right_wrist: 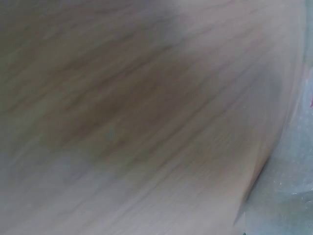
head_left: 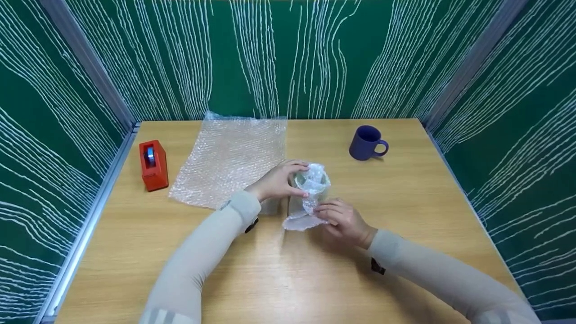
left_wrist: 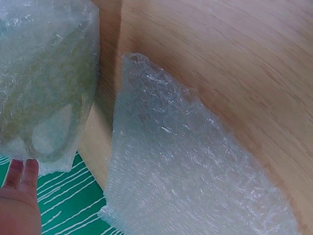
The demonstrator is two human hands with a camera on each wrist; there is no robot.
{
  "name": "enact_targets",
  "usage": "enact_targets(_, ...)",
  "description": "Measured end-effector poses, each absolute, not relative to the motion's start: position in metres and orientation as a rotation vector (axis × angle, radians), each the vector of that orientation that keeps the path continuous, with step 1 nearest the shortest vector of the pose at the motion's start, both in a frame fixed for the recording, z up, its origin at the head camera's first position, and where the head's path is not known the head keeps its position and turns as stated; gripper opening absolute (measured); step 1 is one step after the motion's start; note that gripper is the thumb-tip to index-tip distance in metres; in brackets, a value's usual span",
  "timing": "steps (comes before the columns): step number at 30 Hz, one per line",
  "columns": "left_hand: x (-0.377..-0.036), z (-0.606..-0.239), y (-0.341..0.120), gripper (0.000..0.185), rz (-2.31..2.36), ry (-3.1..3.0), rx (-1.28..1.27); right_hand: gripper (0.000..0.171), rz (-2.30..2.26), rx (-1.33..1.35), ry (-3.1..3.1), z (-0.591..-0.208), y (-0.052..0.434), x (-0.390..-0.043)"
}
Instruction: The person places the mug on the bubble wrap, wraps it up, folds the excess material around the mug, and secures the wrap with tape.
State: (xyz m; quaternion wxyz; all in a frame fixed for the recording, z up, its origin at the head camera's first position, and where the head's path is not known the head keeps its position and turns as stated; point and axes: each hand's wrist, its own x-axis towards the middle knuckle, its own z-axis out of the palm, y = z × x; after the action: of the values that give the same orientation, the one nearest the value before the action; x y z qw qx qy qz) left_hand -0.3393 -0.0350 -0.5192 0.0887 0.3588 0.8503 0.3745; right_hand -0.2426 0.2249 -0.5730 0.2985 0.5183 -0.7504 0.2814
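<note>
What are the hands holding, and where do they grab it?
A bubble-wrapped bundle. The left hand grips its upper side; the right hand pinches the loose wrap at the bottom.

an orange tape dispenser (head_left: 153, 164) and a blue mug (head_left: 367, 142) stand on the wooden table (head_left: 405, 202).

Bubble-wrapped bundle (head_left: 309, 189) sits mid-table, upright, clear wrap bunched at the top and a loose flap trailing toward the near edge. Something pale and rounded shows through the wrap; the left wrist view shows a handle-like loop inside. It touches the corner of a flat bubble wrap sheet (head_left: 229, 157).
</note>
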Motion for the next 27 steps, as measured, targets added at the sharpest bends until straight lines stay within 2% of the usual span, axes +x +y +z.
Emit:
enact_targets(17,-0.339,-0.518,-0.034,0.075,1.175,2.495,0.994,0.013,1.085,0.847,-2.215,-0.563,0.215,-0.244)
enact_targets(24,-0.339,-0.517,-0.034,0.069,1.168,2.497,0.997,0.004,1.211,0.760,-2.310,-0.558,0.214,-0.244)
enact_targets(27,-0.338,-0.517,-0.036,0.064,1.180,2.464,0.981,0.006,1.248,0.740,-2.314,-0.556,0.213,-0.246)
